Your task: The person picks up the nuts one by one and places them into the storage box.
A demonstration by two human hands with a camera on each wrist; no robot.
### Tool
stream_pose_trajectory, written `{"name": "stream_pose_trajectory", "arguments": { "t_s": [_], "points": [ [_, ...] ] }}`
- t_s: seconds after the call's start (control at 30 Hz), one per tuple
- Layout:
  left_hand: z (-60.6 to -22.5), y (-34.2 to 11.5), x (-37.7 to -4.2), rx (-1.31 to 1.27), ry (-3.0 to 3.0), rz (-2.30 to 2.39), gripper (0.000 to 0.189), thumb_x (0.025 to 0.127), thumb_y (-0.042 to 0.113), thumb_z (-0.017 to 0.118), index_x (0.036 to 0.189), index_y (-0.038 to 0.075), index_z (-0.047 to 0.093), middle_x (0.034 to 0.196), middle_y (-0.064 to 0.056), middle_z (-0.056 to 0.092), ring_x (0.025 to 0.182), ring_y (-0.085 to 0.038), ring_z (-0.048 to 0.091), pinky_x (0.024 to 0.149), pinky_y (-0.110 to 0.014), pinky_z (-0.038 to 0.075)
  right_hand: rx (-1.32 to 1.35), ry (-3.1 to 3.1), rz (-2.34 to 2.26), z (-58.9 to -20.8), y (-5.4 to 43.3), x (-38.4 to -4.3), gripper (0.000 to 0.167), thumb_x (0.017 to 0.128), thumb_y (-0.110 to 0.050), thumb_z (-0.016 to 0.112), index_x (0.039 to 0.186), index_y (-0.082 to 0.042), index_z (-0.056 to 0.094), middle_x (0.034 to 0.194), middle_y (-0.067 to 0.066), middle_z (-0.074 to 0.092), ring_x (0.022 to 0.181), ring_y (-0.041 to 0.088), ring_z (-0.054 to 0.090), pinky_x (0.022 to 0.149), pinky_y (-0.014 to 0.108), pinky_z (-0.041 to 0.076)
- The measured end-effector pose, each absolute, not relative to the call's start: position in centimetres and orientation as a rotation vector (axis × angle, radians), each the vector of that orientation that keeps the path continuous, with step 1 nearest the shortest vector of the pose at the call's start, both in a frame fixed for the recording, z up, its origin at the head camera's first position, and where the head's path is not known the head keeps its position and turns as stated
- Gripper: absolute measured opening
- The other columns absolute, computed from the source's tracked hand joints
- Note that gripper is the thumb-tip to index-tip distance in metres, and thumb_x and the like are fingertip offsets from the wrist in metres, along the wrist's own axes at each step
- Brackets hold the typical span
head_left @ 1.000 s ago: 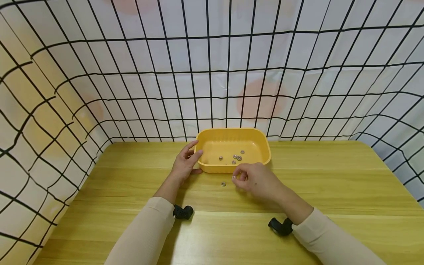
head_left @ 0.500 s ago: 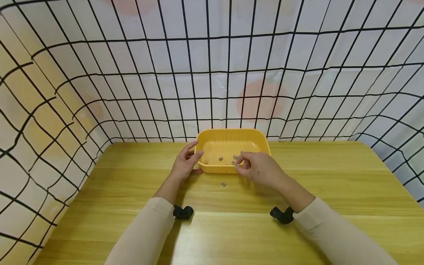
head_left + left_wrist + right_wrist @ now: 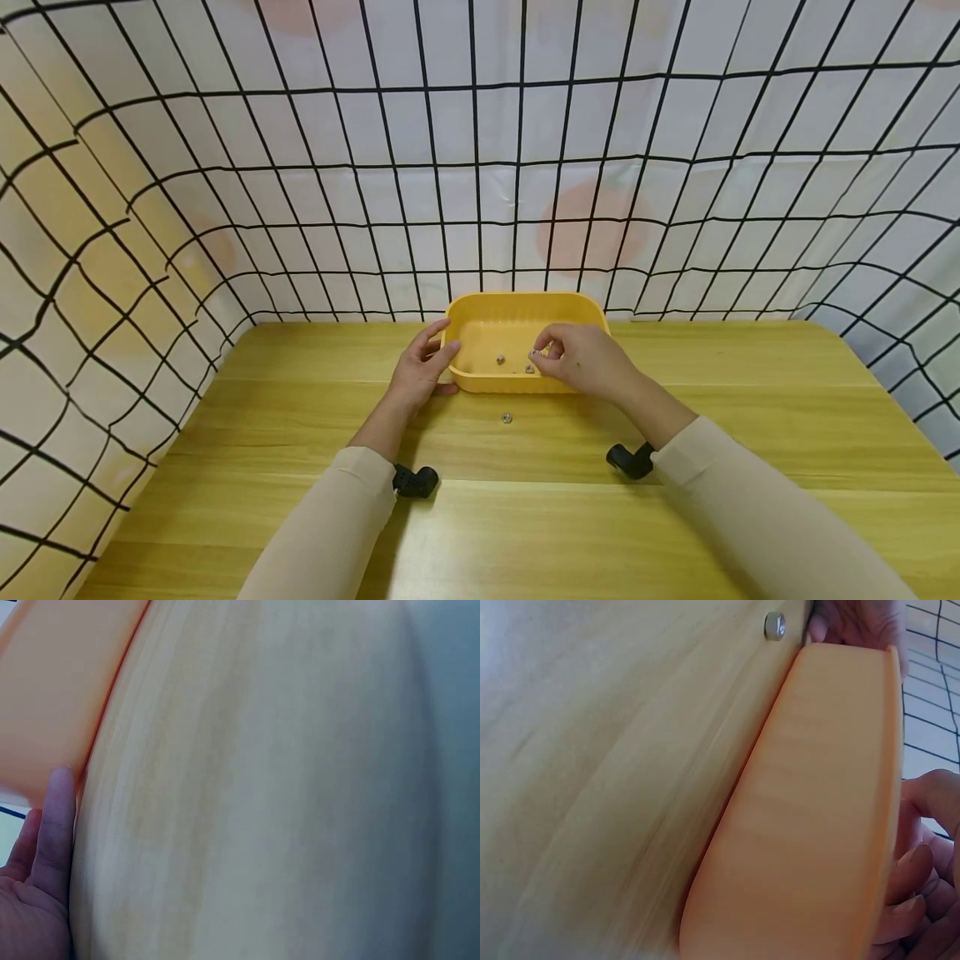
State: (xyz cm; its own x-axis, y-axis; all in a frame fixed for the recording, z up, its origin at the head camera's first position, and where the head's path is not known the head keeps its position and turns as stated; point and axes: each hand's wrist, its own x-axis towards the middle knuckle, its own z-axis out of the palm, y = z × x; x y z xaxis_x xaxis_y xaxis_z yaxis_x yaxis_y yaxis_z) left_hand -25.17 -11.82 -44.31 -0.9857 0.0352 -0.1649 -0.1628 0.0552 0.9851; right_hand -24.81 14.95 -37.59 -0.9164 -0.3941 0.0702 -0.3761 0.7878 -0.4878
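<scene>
A yellow plastic basin [image 3: 491, 383] stands at the back of the wooden table. My left hand [image 3: 420, 367] grips its left end, thumb over the rim and the other fingers along the outer wall. Over the basin's right half, my right hand [image 3: 588, 358] pinches a small metal nut [image 3: 534, 355] between thumb and index finger. Several more nuts lie on the basin floor, among them one nut [image 3: 500, 360] on the left; the right hand hides some. One hex nut [image 3: 775, 626] lies on the table in front of the basin.
Black wire mesh [image 3: 517, 162] with a pale patterned sheet behind it closes off the back and sides, close behind the basin. The wooden tabletop [image 3: 525, 533] stretches toward the front. Each wrist carries a black camera mount [image 3: 416, 482].
My right hand has carried its nut from in front of the basin, up over the front rim, to above the inside. The left hand and basin have stayed in place.
</scene>
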Motion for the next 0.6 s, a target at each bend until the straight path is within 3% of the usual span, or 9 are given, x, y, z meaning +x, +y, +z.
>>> {"name": "stream_pose_trajectory", "arguments": {
  "t_s": [0.37,0.6],
  "points": [
    [-44.3,-11.8,-25.1,-0.122,2.17,2.062,0.055,0.1,0.035,0.067,0.152,0.034,0.047,0.148,-0.013,0.047,0.123,-0.038,0.06,0.067,-0.031,0.065,-0.567,2.905,-0.792,-38.0,14.4,-26.6,0.019,0.097,-0.031,0.068,0.104,-0.014,0.071,0.078,-0.002,0.067,0.059,0.013,0.053,0.056,0.026,0.044],
    [-44.5,-11.8,-25.2,-0.121,2.166,2.067,0.055,0.101,0.034,0.067,0.153,0.033,0.047,0.148,-0.014,0.047,0.125,-0.039,0.058,0.067,-0.033,0.066,-0.555,2.901,-0.806,-38.2,14.0,-27.4,0.02,0.097,-0.03,0.068,0.105,-0.012,0.071,0.079,-0.001,0.069,0.059,0.013,0.058,0.056,0.027,0.049]
  ]
}}
